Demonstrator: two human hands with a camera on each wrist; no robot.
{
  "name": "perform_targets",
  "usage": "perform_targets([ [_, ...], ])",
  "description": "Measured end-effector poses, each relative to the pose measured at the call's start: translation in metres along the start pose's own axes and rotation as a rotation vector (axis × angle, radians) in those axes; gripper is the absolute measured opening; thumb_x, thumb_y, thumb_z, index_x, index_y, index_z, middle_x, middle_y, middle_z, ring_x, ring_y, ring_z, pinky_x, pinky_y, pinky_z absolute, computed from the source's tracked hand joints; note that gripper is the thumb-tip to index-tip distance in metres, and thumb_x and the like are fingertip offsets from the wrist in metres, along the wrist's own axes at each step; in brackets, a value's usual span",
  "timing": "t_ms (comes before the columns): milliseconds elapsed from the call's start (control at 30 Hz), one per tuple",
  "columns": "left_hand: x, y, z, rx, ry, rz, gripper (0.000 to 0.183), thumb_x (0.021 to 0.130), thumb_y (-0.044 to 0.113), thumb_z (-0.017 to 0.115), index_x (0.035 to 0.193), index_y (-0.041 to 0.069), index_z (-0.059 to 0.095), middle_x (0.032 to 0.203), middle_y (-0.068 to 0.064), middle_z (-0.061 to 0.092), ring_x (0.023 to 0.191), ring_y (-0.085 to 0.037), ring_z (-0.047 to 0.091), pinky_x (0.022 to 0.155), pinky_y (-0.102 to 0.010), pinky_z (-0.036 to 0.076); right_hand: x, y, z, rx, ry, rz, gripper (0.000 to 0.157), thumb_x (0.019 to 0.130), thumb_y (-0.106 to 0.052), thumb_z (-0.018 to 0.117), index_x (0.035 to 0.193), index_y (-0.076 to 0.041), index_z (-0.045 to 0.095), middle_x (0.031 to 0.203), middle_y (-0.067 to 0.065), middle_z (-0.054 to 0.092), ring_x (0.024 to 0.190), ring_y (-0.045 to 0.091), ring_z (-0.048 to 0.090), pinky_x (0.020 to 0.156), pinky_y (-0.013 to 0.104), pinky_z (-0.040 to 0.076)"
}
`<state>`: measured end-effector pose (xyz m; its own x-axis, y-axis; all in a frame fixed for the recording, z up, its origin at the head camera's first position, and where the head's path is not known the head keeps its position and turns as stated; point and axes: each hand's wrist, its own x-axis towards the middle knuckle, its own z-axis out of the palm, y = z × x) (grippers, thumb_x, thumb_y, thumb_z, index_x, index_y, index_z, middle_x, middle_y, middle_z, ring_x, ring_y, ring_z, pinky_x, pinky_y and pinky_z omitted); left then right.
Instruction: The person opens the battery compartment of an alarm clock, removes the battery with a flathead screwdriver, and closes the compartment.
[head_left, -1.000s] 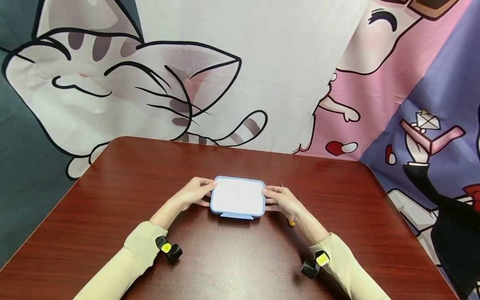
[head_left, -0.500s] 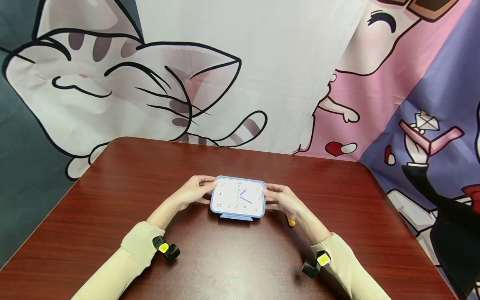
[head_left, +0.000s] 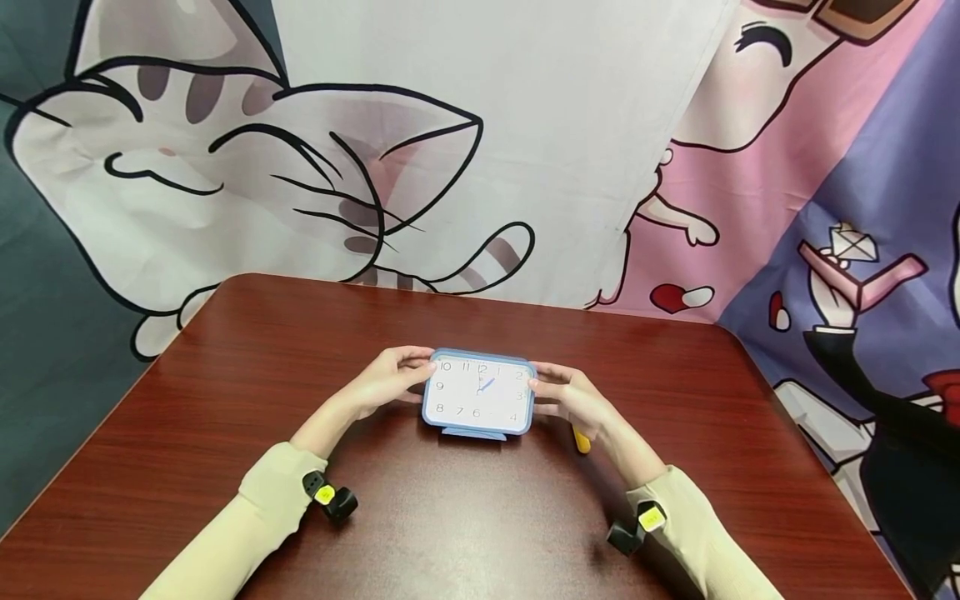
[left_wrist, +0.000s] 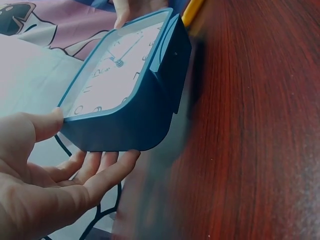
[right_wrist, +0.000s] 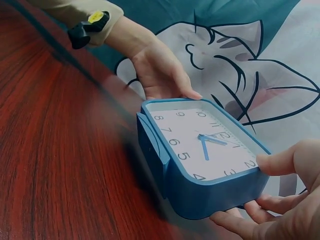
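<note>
A blue-framed desk clock [head_left: 480, 392] with a white dial faces me at the middle of the table. My left hand [head_left: 381, 382] grips its left side, thumb at the front rim and fingers behind. On the opposite side my right hand [head_left: 577, 400] holds it the same way. In the left wrist view, the left fingers [left_wrist: 107, 175] curl against the clock's blue side wall [left_wrist: 120, 135]. The right wrist view shows the right thumb [right_wrist: 280, 162] on the rim near the 2. Whether the clock's foot [head_left: 474, 433] touches the table cannot be told.
A yellow object [head_left: 582, 440] lies beside the right wrist, mostly hidden by the hand. The reddish-brown table [head_left: 300, 333] reaches back to a cartoon-printed cloth [head_left: 570, 125]. A small camera [head_left: 341, 504] sits on each wrist.
The dial, blank white with glare a second ago, now shows its numerals. Both hands have tilted the clock slightly and shifted it a little to the right.
</note>
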<state>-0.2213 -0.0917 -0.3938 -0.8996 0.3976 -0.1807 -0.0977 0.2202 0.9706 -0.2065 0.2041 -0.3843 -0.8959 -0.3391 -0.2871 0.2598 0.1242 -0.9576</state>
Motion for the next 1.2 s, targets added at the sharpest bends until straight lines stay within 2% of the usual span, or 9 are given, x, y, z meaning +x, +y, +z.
perform_targets([
  [467,-0.001,0.003,-0.002,0.016,-0.044,0.100,0.052,0.092,0.021,0.053,0.137,0.002,0.034,0.124,-0.021,0.046,0.100,-0.021,0.055,0.085,-0.041,0.055,-0.002,-0.005,-0.004,0.009,-0.019,-0.029,0.056,0.087,-0.009,0.057,0.136,-0.002,0.032,0.114,0.007,0.047,0.091,0.012,0.057,0.088,0.036,0.055],
  [733,-0.003,0.004,-0.004,0.020,-0.073,0.126,0.053,0.090,0.018,0.055,0.136,0.002,0.034,0.122,-0.020,0.047,0.101,-0.020,0.054,0.089,-0.045,0.053,-0.003,-0.005,-0.009,0.020,-0.057,-0.035,0.059,0.085,-0.006,0.059,0.136,-0.001,0.031,0.118,0.009,0.045,0.095,0.014,0.056,0.090,0.034,0.054],
  [967,-0.004,0.004,-0.006,0.020,-0.088,0.162,0.052,0.087,0.016,0.060,0.133,0.005,0.038,0.122,-0.017,0.046,0.102,-0.020,0.051,0.090,-0.045,0.052,-0.003,-0.005,-0.013,-0.020,-0.058,-0.062,0.059,0.082,-0.004,0.062,0.134,-0.002,0.033,0.116,0.006,0.046,0.097,0.014,0.054,0.087,0.028,0.055],
  [1100,-0.003,0.004,-0.010,0.106,-0.075,0.212,0.052,0.085,0.019,0.063,0.131,0.007,0.041,0.120,-0.014,0.050,0.105,-0.022,0.051,0.092,-0.037,0.053,-0.003,-0.002,-0.014,-0.094,-0.060,-0.140,0.055,0.081,-0.004,0.064,0.129,-0.005,0.038,0.113,0.002,0.050,0.099,0.015,0.053,0.085,0.025,0.054],
  [1200,-0.003,0.004,-0.012,0.195,-0.057,0.248,0.052,0.084,0.023,0.065,0.129,0.010,0.043,0.119,-0.010,0.053,0.107,-0.022,0.051,0.096,-0.036,0.049,-0.002,0.000,-0.015,-0.157,-0.056,-0.211,0.052,0.080,-0.006,0.065,0.126,-0.006,0.041,0.111,0.002,0.051,0.102,0.018,0.052,0.083,0.023,0.053],
])
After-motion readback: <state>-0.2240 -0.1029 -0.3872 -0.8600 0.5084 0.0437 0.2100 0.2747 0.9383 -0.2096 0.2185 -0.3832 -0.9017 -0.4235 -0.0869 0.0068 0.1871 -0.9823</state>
